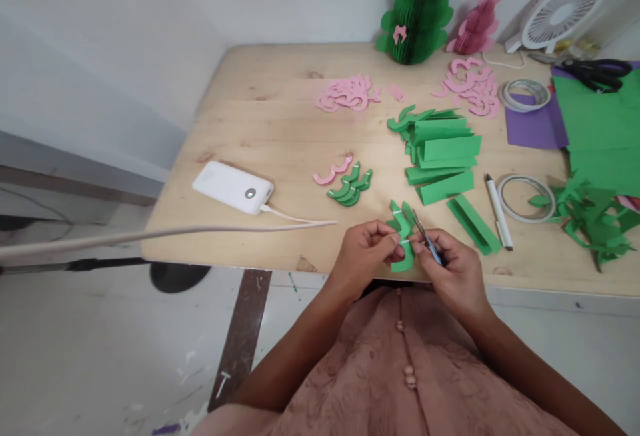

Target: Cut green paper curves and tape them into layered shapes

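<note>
My left hand [364, 248] pinches a curved green paper cutout [403, 241] at the table's near edge. My right hand [453, 269] grips small tweezers [425, 236] whose tips touch a white strip on that cutout. Just beyond my hands lies a small pile of curved green cutouts [351, 186] beside one pink curved piece [332, 171]. A stack of folded green paper strips [443, 153] lies further back on the right.
A white power bank [233, 187] with its cable lies at left on the wooden table [260, 123]. Pink cutouts [347, 93], tape rolls [525, 197], a white pen [499, 211], green sheets [600, 123], scissors [595, 71], a fan [563, 6] and paper rabbits [417, 16] fill the back and right.
</note>
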`<state>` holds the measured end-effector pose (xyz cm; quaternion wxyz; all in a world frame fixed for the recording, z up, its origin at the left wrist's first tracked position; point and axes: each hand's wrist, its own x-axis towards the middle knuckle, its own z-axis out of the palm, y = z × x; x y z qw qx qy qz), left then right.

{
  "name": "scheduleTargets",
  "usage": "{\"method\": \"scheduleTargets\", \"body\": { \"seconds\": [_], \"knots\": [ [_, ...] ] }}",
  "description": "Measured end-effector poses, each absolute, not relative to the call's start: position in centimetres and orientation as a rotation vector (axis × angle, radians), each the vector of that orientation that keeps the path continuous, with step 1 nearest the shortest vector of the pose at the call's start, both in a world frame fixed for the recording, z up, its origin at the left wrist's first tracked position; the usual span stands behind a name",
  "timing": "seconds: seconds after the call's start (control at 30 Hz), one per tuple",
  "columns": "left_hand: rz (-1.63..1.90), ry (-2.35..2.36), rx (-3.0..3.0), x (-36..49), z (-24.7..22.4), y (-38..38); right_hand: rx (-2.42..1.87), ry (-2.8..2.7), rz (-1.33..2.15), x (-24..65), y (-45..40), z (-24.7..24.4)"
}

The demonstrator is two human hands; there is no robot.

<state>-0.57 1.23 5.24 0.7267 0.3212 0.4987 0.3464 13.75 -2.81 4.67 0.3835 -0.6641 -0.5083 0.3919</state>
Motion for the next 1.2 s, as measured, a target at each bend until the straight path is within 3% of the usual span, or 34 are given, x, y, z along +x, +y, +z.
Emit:
{"method": "scheduleTargets", "body": {
  "seconds": [1.2],
  "knots": [
    [0.791, 1.046, 0.698, -0.61, 4.98, 0.94, -1.715, -1.398, 0.875, 13.81, -3.38, 4.36]
  ]
}}
